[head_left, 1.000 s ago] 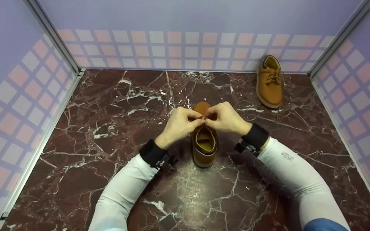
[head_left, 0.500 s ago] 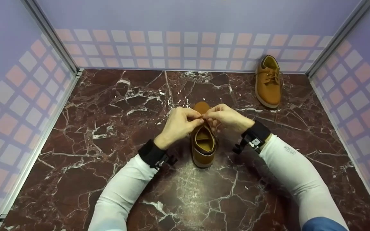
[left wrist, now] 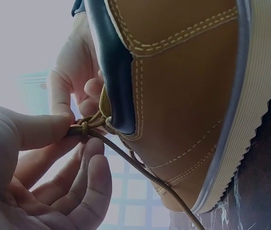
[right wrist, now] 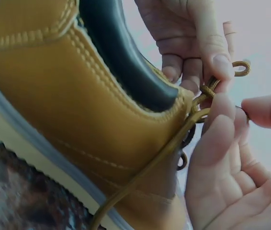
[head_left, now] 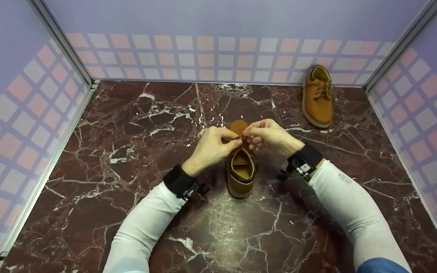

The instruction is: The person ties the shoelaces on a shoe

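A tan lace-up shoe (head_left: 240,186) stands on the floor, its heel towards me and its toe pointing away. Over its lacing, my left hand (head_left: 214,146) pinches a loop of brown shoelace (left wrist: 84,128) between thumb and forefinger. A knot or crossing of lace sits right by those fingertips. My right hand (head_left: 272,137) is at the same spot from the other side, its thumb and forefinger pinching a bit of lace, as the right wrist view shows. One lace end (right wrist: 138,181) hangs down along the shoe's side. The hands partly hide the tongue and eyelets.
The matching tan shoe (head_left: 318,102), its lace threaded, leans against the back wall (head_left: 218,57) at the right, toe towards me. Tiled-pattern panels enclose the dark red marbled floor (head_left: 157,110) on the left, right and back. Small white flecks lie beyond the hands.
My right hand has shifted slightly right and turned, its fingertips parting from the left hand's and its lower fingers coming into sight. The left hand and both shoes have stayed put.
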The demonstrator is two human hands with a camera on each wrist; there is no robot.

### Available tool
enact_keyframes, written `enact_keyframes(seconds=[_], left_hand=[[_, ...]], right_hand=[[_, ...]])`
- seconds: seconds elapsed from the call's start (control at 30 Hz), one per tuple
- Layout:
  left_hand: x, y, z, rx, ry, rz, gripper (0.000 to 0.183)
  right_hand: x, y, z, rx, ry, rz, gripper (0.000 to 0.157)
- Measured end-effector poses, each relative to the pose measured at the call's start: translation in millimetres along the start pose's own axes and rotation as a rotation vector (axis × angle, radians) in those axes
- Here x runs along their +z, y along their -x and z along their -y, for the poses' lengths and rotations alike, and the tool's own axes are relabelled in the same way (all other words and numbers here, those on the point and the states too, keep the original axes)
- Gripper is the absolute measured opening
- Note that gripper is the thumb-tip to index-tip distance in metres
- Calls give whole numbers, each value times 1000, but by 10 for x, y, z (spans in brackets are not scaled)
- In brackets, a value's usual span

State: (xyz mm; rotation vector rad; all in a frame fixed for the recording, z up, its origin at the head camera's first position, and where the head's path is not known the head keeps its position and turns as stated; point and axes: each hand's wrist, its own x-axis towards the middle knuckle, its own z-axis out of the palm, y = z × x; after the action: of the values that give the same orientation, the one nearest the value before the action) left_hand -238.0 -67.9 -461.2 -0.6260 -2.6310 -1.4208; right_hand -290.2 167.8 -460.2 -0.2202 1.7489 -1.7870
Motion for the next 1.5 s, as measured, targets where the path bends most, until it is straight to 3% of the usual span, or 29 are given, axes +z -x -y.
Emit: enact_keyframes(seconds=[0.3, 0.4, 0.57, 0.73, 0.9, 1.13, 1.5], left_hand=[[-15, -26, 2, 2, 62, -40, 16], [-29, -37, -10, 13, 66, -49, 16], [-42, -43, -30, -4, 55, -48, 15], [-49, -44, -28, -11, 47, -38, 15], [-60, -44, -6, -9, 36, -35, 15], [-77, -25, -8, -19, 16, -35, 14], [-111, 48, 109, -90, 18, -23, 11]], right_hand=[[-28, 64, 48, -112, 155, -72, 14], [-39, 90, 61, -138, 201, -88, 20], [-50, 112, 79, -183, 224, -96, 22], [-53, 127, 93, -212, 234, -97, 23], [-84, 135, 98, -251, 330, -140, 26], [-133, 155, 93, -244, 386, -176, 23], [-276, 195, 3, -289, 430, -123, 19]])
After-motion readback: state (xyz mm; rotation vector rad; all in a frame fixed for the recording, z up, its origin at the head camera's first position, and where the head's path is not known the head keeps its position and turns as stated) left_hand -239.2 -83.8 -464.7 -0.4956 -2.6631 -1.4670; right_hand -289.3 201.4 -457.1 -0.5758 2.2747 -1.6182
